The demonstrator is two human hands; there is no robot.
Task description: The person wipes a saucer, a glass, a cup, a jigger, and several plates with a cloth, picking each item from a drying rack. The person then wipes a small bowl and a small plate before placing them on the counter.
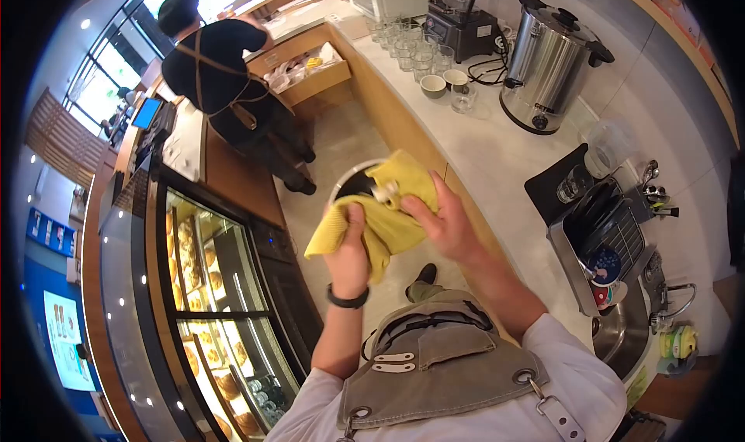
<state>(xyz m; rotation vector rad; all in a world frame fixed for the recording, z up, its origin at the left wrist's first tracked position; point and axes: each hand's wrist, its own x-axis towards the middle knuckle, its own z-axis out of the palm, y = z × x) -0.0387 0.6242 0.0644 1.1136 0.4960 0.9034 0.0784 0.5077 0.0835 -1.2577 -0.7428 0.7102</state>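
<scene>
A yellow cloth (380,228) is bunched between my two hands in the middle of the view, above the floor. My left hand (348,252), with a black band at the wrist, is closed on the cloth's left part, thumb on top. My right hand (442,218) grips the cloth's right part. Behind and partly under the cloth shows a round dark item with a pale rim (351,180); the cloth and fingers hide the rest of it. Something small and whitish sits in the cloth's folds between my hands.
A co-worker (213,77) stands ahead at the left by an open drawer (314,83). The right counter (489,155) holds glasses (423,56), cups (433,86), a blender (462,32), a steel urn (547,65), a dish rack (570,263) and a sink (625,325). A pastry case (225,314) stands left.
</scene>
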